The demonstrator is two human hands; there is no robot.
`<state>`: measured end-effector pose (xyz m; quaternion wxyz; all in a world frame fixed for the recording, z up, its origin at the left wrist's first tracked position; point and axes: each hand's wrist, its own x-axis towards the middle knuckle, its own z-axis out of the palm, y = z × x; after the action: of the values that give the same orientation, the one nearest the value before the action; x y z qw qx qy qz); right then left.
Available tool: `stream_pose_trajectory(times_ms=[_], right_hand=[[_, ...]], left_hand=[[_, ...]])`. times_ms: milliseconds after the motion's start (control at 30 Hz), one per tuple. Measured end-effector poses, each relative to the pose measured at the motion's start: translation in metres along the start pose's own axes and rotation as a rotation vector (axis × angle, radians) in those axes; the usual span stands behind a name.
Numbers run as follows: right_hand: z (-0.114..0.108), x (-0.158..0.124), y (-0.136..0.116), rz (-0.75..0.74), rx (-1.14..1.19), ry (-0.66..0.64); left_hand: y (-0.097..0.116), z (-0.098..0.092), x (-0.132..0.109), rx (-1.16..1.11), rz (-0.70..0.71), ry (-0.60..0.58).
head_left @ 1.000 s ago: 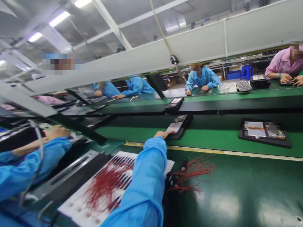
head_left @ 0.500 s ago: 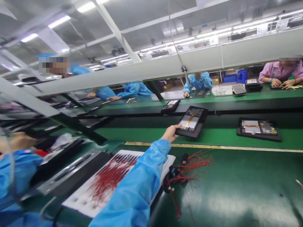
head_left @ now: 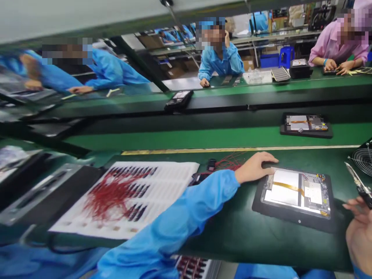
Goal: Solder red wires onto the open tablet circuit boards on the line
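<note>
An opened tablet (head_left: 299,192) with a white battery and an orange ribbon lies in a black holder on the green bench. My left hand (head_left: 257,166) grips the holder's upper left corner between thumb and fingers. At the right edge, my right hand (head_left: 360,224) is partly in view, its fingers round the dark handle of a pointed metal tool (head_left: 356,178). Left of the tablet, a white foam tray (head_left: 171,174) bears rows of small black parts with red wires. More red wires (head_left: 229,162) and black parts lie behind my left forearm.
Another opened tablet (head_left: 308,124) rests on the green line behind. A round wire guard (head_left: 363,159) stands at the right edge. Dark holders and a metal bar (head_left: 40,193) are at the left. Several people in blue and pink sit across the line (head_left: 145,140).
My left hand has brought the tablet from over the line onto the bench, nearer and to the right. My right hand with the tool has come into view. The camera has tilted down.
</note>
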<state>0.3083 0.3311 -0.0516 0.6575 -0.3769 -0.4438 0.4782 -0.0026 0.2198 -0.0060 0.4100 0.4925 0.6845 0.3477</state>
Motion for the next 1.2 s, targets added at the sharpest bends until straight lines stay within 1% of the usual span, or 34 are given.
stream_pose_trajectory(times_ms=[33,100,133,167,200,233,267,300,367,433,500,600,667,733,833,933,1033,1133,1200], right_hand=[[-0.001,-0.001,0.001,0.004,0.006,-0.014],[-0.002,-0.002,0.001,0.012,0.017,-0.042],[-0.002,-0.002,0.001,0.017,0.020,-0.057],[-0.002,-0.002,0.000,0.021,0.022,-0.072],[-0.001,-0.002,0.000,0.021,0.022,-0.088],[0.000,-0.003,-0.001,0.021,0.021,-0.105],[0.000,-0.003,-0.001,0.018,0.019,-0.122],[0.000,-0.004,-0.002,0.012,0.015,-0.138],[-0.001,-0.006,-0.003,-0.007,0.002,-0.172],[-0.004,-0.012,-0.006,-0.018,-0.017,-0.216],[-0.009,-0.021,-0.011,-0.007,-0.046,-0.281],[-0.016,-0.038,-0.023,0.003,-0.150,-0.433],[-0.020,-0.048,-0.031,-0.010,-0.215,-0.523],[-0.023,-0.054,-0.036,-0.031,-0.246,-0.571],[-0.028,-0.058,-0.038,-0.019,-0.246,-0.591],[-0.030,-0.060,-0.039,0.029,-0.228,-0.590],[-0.025,-0.060,-0.041,0.029,-0.246,-0.617],[-0.015,-0.061,-0.045,0.004,-0.314,-0.687],[-0.007,-0.062,-0.046,-0.023,-0.342,-0.723]], left_hand=[[0.006,0.007,-0.012,0.050,0.042,0.021],[0.017,0.023,-0.041,0.162,0.147,0.026],[0.020,0.031,-0.057,0.236,0.223,-0.002],[0.021,0.039,-0.072,0.408,0.358,-0.038],[0.021,0.047,-0.085,0.550,0.450,-0.060],[0.019,0.055,-0.096,0.661,0.512,-0.078],[0.016,0.063,-0.103,0.745,0.556,-0.079],[0.013,0.069,-0.108,0.782,0.571,-0.065],[0.006,0.080,-0.109,0.786,0.572,-0.017],[0.004,0.087,-0.102,0.737,0.576,0.035],[0.006,0.091,-0.094,0.645,0.586,0.072],[0.016,0.093,-0.085,0.525,0.595,0.092],[0.022,0.091,-0.085,0.552,0.563,0.080],[0.024,0.085,-0.090,0.640,0.510,0.042],[0.017,0.079,-0.099,0.767,0.476,-0.019],[0.007,0.081,-0.104,0.806,0.492,-0.019],[0.007,0.087,-0.100,0.685,0.471,0.025],[0.018,0.094,-0.088,0.486,0.447,0.133],[0.026,0.099,-0.079,0.410,0.458,0.200]])
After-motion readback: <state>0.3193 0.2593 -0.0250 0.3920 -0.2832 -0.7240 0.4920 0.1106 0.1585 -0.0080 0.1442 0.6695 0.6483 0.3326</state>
